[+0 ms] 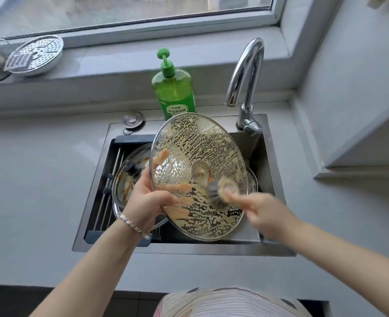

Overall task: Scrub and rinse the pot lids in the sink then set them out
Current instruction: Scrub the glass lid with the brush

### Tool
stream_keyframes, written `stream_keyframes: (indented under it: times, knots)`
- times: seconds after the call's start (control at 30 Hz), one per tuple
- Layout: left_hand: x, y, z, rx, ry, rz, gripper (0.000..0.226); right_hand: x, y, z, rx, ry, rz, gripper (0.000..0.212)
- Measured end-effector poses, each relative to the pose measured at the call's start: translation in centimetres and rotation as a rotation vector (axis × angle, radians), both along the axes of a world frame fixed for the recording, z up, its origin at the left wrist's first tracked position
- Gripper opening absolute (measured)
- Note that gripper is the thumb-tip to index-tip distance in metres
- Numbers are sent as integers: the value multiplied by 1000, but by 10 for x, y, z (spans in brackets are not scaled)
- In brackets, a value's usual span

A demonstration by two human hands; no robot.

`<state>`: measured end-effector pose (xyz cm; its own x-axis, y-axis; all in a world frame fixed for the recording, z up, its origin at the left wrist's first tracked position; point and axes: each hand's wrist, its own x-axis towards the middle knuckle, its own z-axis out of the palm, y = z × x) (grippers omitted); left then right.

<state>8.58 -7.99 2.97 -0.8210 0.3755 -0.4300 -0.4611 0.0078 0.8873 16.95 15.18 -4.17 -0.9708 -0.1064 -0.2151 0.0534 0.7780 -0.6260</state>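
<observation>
A large glass pot lid (pixel 202 152) with a metal rim is tilted above the sink (pixel 266 202), its underside facing me and streaked with yellowish suds. My left hand (pixel 150 193) grips its left rim, fingers showing through the glass. My right hand (pixel 264 211), blurred by motion, holds a round scrubbing brush (pixel 221 191) against the lid's lower right. A second glass lid (pixel 129 179) with a dark knob and orange grease lies in the sink's left half, partly hidden behind my left hand.
A green dish soap pump bottle (pixel 174 88) stands behind the sink. The chrome faucet (pixel 246 83) arches at the back right. A dark drain rack (pixel 106 186) spans the sink's left side. A perforated steamer plate (pixel 35 54) leans on the windowsill.
</observation>
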Motion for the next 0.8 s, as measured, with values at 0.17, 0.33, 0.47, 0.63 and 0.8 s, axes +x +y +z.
stream_keyframes:
  times: [0.17,0.33,0.47,0.63,0.8]
  knots:
    - [1,-4,-1,37,-62,47,90,-14,27,2,111,-40,-170,49]
    - [1,-2,-7,49,-90,123,87,19,-23,18,-134,-56,182,49]
    - [-4,-6,-5,86,-87,163,84,3,21,9,84,-86,-36,46]
    - [-3,0,-1,83,-94,171,83,21,-11,26,-22,-71,225,46]
    - [-4,0,-4,63,-93,190,84,12,26,15,205,-140,94,43]
